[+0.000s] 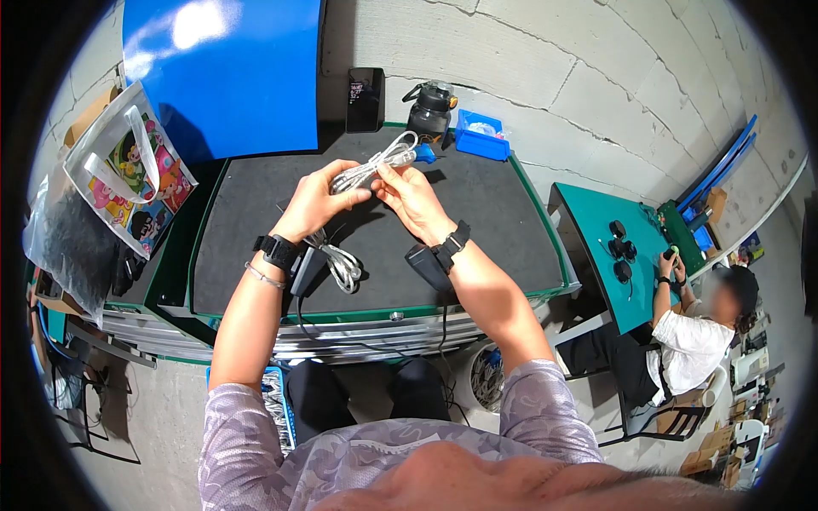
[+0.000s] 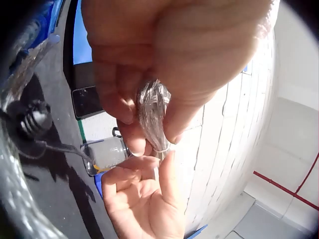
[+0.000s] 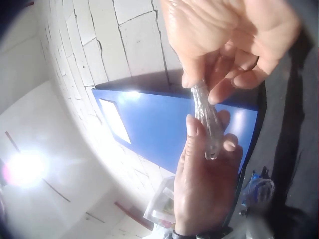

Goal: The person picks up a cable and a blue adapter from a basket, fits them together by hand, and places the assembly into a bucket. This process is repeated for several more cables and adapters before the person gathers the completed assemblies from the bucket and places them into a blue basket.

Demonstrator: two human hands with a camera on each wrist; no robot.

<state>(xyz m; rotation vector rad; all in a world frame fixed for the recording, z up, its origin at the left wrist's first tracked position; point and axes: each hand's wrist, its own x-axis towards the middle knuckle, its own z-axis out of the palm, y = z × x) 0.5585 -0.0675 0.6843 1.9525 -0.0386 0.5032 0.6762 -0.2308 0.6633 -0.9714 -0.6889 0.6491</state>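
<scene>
A coiled cable (image 1: pixel 375 168) in clear, silvery sheathing is held up over the dark mat. My left hand (image 1: pixel 322 201) grips the bundle, thumb on one side and curled fingers on the other. At the bundle's narrow end, my right hand (image 1: pixel 411 201) pinches with thumb and fingertips. In the left wrist view a pale band (image 2: pixel 162 150) circles the cable bundle (image 2: pixel 153 114) near the right fingertips. The right wrist view shows the bundle (image 3: pixel 205 107) stretched between both hands, its looped end by the left palm. A second coiled cable (image 1: pixel 342 266) lies on the mat beside my left wrist.
Behind the hands stand a bottle (image 1: pixel 432 109), a dark phone-like screen (image 1: pixel 365 100) and a blue bin (image 1: pixel 482 136). A printed bag (image 1: pixel 141 175) is at left. To the right, a seated person (image 1: pixel 694 341) works at a green table (image 1: pixel 592 247). Black leads hang over the bench front.
</scene>
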